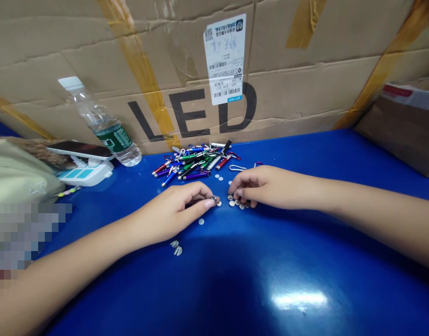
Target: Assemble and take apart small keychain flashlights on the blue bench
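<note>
My left hand (179, 207) is closed in a pinch, thumb and index finger holding small silver button cells (213, 199). Just to the right, my right hand (258, 186) reaches down with curled fingers, its tips among several loose button cells (232, 203) on the blue table. Whether a cell sits between those fingertips is hidden. A single silver disc (201, 221) lies below my left hand, and a few crumpled-looking silver pieces (177, 250) lie nearer to me. Beyond both hands is a heap of small coloured metal keychain flashlights (196, 161), some with carabiner clips.
A big cardboard box (284, 98) marked LED stands along the back. At left are a tilted water bottle (112, 135), a phone (79, 149) on a white power strip (91, 175), and a pale green bag (21, 172). A brown paper bag (403, 121) stands at right.
</note>
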Demonstrator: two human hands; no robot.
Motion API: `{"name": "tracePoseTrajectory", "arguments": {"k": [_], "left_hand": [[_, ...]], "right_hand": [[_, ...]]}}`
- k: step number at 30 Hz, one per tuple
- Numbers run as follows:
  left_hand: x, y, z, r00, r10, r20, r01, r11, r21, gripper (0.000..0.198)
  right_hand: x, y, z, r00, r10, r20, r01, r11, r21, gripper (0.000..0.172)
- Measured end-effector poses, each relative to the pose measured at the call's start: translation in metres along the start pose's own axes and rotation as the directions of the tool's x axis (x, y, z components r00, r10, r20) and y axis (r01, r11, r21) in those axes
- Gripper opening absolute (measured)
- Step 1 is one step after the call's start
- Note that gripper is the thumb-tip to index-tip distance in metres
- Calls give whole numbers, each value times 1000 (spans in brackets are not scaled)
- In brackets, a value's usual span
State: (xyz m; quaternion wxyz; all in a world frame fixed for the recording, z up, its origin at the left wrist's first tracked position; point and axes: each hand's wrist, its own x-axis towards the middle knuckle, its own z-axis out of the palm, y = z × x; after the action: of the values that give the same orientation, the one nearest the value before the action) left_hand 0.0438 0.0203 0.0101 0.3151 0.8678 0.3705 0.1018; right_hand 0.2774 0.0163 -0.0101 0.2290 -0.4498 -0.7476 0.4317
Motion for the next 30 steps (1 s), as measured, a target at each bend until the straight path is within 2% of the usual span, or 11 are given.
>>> {"name": "tracePoseTrajectory", "arguments": {"k": [2, 6, 8, 11, 13, 16, 20, 24, 30], "left_hand": [[2, -1, -11, 998, 29, -56, -32, 998, -49, 29], [1, -5, -50, 946, -5, -324, -37, 991, -125, 33], [-3, -7, -66, 933, -33, -357, -22, 988, -150, 32], [-9, -6, -77, 956, -61, -287, 17, 988, -153, 30], [-11, -5, -74, 977, -58, -206, 31, 991, -132, 28], [-10, -5, -64, 997, -19, -78, 12, 997, -80, 27], [-6, -6, -51, 993, 61, 96, -69, 994, 83, 25], [-3, -5, -41, 981, 150, 127, -178, 950, 255, 23], [0, -6, -26, 971, 218, 97, -236, 937, 256, 23]], "right_hand": [[0, -1, 2, 999, 25, -34, -26, 999, -29, 16], [0, 1, 10, 990, -6, -140, -18, 985, -171, 18], [-1, 3, 15, 983, -93, -160, 48, 962, -268, 20], [-2, 5, 21, 965, -225, -136, 156, 907, -391, 26], [-3, 6, 23, 954, -274, -120, 196, 876, -441, 28], [-2, 6, 24, 952, -284, -114, 203, 864, -460, 26], [-1, 5, 23, 959, -265, -95, 194, 866, -460, 25], [0, 5, 22, 958, -277, -80, 208, 855, -475, 22], [0, 3, 20, 948, -313, -56, 255, 854, -454, 16]]}}
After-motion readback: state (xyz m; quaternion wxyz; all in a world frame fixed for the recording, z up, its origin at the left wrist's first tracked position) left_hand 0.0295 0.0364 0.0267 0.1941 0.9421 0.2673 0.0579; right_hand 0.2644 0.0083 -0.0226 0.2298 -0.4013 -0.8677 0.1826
